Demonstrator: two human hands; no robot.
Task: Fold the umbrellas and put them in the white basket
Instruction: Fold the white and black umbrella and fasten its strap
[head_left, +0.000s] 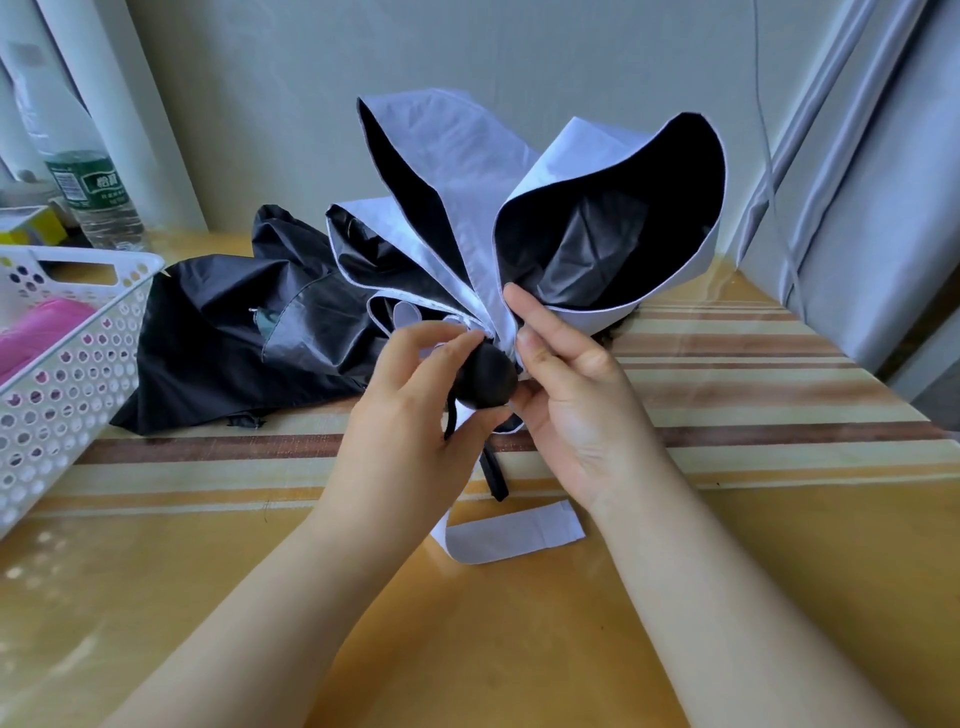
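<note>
Holding the lilac umbrella (519, 208) above the near middle of the table (779, 364), you have both hands at its black handle (488, 379). Your left hand (410, 415) curls round the handle from the left, thumb and fingers pinching it. Your right hand (571, 384) pinches the gathered canopy folds just beside the handle, the forefinger raised along the cloth. The closing strap (514, 535) hangs down and lies on the table near you. A black umbrella (244, 338) lies crumpled on the table to the left, behind your left hand. The white basket (67, 364) stands at the far left, a pink umbrella (36, 332) inside it. A water bottle (88, 192) stands beyond the basket.
</note>
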